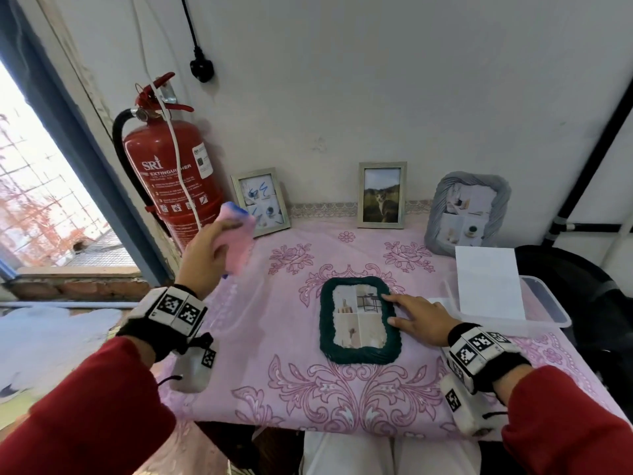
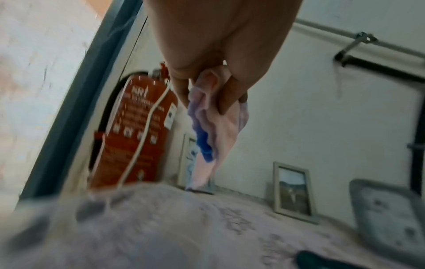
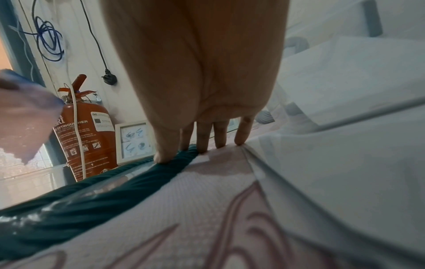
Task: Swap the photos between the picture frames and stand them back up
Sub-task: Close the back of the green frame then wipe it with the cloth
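Observation:
A dark green wavy frame point(image 1: 359, 353) lies flat, face up, mid-table, with a four-picture photo in it. My right hand point(image 1: 416, 317) rests on its right edge with straight fingers point(image 3: 203, 140) touching the green frame point(image 3: 69, 205). My left hand point(image 1: 205, 255) is raised above the table's left side and grips a pink and blue cloth point(image 1: 236, 241), which hangs from its fingers point(image 2: 214, 127). Three frames stand at the back against the wall: a silver frame with a marked photo point(image 1: 260, 202), a silver frame with a cat photo point(image 1: 382, 195), a grey ruffled frame point(image 1: 467, 214).
A red fire extinguisher point(image 1: 171, 180) hangs at the left beside the window. A clear plastic box point(image 1: 544, 303) with a white sheet of paper point(image 1: 488, 282) on it sits at the table's right. The pink floral tablecloth point(image 1: 291, 382) covers the table.

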`<state>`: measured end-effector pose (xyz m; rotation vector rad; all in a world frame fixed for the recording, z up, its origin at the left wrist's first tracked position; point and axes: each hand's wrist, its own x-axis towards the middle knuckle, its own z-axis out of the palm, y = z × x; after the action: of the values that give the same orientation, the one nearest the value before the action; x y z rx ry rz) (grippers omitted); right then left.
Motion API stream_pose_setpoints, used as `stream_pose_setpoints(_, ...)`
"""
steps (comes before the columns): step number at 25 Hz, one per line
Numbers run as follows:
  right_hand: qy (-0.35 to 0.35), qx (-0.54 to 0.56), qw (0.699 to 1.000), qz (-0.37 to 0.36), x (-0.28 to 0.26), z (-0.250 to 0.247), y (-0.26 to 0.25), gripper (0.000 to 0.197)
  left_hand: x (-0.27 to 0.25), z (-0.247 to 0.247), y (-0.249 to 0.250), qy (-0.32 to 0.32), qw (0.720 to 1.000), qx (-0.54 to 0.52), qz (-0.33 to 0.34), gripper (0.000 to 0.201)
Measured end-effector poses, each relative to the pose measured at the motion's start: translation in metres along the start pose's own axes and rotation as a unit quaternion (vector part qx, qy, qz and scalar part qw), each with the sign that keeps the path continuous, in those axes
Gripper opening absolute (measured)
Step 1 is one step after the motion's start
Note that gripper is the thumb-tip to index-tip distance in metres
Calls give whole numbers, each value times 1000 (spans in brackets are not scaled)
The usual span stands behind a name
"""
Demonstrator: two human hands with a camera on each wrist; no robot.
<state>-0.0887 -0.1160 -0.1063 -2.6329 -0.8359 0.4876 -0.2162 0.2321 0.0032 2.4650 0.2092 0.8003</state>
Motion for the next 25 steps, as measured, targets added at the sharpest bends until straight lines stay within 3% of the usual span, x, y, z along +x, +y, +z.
stream_pose_setpoints(2, -1, -2, 1000, 0, 0, 0, 0, 54, 0, -15, -7, -13, 993, 102, 52, 40)
stream_pose_setpoints(4, -1, -5, 1000, 0, 0, 0, 0, 54, -3, -16, -15, -62, 987, 145, 44, 42)
stream_pose_setpoints(11, -1, -6, 1000, 1, -1, 0, 0, 53, -33, 26, -51, -228, 950, 96, -192, 62)
stream_pose_setpoints(20, 1, -2, 1000, 2, 2, 3, 3, 54, -28, 34, -67, -239, 934, -44, -262, 57)
stream_pose_setpoints(23, 4, 0, 1000, 2, 4, 4, 5, 54, -36, 39, -69, -235, 935, 36, -265, 56)
stream_pose_setpoints(25, 3, -1, 1000, 2, 4, 5, 6, 54, -39, 40, -71, -206, 939, 188, -203, 56)
